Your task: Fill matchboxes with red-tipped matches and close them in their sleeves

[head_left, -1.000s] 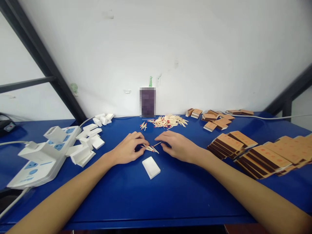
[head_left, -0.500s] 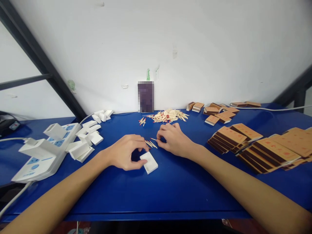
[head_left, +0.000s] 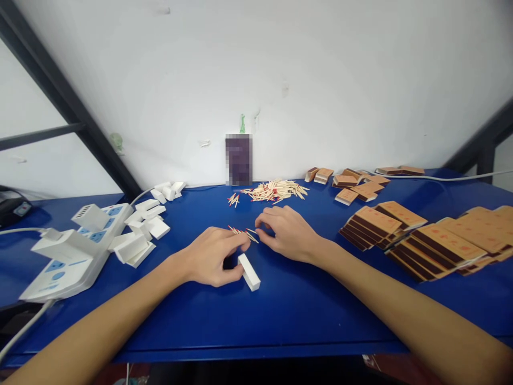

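Note:
My left hand point(head_left: 214, 256) grips a white matchbox tray point(head_left: 249, 272) between thumb and fingers, and the tray stands tilted up on its long side on the blue table. Just beyond it lies a small row of red-tipped matches point(head_left: 251, 236), partly hidden by my left fingers. My right hand point(head_left: 284, 232) is at the right end of this row, fingers curled, with thumb and forefinger closed around the end of a match point(head_left: 251, 231). Farther back is a large heap of matches point(head_left: 278, 190), with a few loose matches point(head_left: 233, 199) to its left.
Several empty white trays point(head_left: 146, 227) lie at left beside a white power strip point(head_left: 76, 262) with plugs and cables. Brown matchbox sleeves are stacked at right point(head_left: 441, 246), and more matchboxes point(head_left: 356, 184) lie near the wall. A pixelated dark rectangle point(head_left: 239, 159) stands against the wall.
The white tray has turned from lying flat to standing on its side in my left hand. More of the small match row shows. My right hand has barely moved.

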The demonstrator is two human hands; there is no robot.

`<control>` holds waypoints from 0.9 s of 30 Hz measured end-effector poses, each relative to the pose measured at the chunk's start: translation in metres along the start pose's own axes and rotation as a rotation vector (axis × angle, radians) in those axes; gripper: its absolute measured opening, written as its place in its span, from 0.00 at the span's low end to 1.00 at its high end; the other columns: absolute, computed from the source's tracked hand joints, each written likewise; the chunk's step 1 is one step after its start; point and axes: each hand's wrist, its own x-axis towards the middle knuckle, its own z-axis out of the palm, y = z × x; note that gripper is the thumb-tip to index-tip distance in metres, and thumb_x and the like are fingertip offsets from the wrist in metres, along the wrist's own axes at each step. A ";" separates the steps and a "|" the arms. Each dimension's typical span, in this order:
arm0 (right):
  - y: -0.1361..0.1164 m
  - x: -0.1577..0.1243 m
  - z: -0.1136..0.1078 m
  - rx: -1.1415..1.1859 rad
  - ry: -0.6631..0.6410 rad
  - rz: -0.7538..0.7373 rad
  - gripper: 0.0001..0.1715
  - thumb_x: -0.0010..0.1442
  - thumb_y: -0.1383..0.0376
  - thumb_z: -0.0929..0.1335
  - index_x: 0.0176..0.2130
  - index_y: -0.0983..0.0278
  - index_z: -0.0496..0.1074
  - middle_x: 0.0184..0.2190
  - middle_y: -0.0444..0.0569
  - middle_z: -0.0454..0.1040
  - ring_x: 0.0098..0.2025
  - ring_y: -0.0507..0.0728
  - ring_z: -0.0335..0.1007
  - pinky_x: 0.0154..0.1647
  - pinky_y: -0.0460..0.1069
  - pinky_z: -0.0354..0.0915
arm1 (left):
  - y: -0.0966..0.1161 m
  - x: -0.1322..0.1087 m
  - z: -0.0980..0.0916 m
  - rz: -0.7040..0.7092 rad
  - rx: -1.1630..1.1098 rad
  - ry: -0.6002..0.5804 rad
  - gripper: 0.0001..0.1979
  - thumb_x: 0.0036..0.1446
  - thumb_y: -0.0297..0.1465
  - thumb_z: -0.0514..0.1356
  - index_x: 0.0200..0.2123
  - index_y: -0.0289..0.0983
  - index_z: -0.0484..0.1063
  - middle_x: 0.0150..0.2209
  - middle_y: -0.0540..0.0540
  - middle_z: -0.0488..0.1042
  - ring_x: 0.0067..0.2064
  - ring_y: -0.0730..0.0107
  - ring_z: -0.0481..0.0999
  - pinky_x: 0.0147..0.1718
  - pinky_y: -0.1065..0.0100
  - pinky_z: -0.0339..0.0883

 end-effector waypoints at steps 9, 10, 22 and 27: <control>-0.004 -0.006 0.003 0.104 -0.014 -0.096 0.09 0.60 0.68 0.66 0.43 0.64 0.70 0.39 0.50 0.75 0.41 0.58 0.65 0.43 0.52 0.58 | 0.002 0.002 0.006 0.087 0.042 0.027 0.08 0.62 0.30 0.54 0.32 0.37 0.70 0.25 0.51 0.70 0.26 0.73 0.67 0.28 0.69 0.56; -0.003 -0.005 0.003 0.102 -0.021 -0.097 0.09 0.61 0.68 0.66 0.43 0.64 0.71 0.39 0.50 0.75 0.41 0.58 0.65 0.43 0.52 0.57 | 0.001 0.002 0.006 0.061 0.020 0.021 0.06 0.61 0.31 0.55 0.33 0.37 0.71 0.24 0.52 0.70 0.25 0.73 0.67 0.28 0.69 0.57; 0.001 -0.001 0.012 0.018 -0.051 -0.096 0.13 0.64 0.71 0.63 0.43 0.63 0.76 0.38 0.50 0.77 0.39 0.57 0.66 0.40 0.51 0.55 | -0.041 0.000 -0.005 0.001 -0.143 0.275 0.14 0.61 0.21 0.47 0.35 0.37 0.72 0.36 0.46 0.75 0.37 0.71 0.73 0.37 0.67 0.67; -0.002 0.000 0.010 -0.056 -0.103 -0.134 0.15 0.65 0.71 0.62 0.46 0.64 0.76 0.39 0.51 0.77 0.41 0.58 0.67 0.40 0.52 0.53 | -0.046 -0.005 -0.006 0.032 -0.069 0.226 0.13 0.58 0.22 0.48 0.38 0.36 0.71 0.37 0.44 0.73 0.38 0.67 0.71 0.39 0.64 0.66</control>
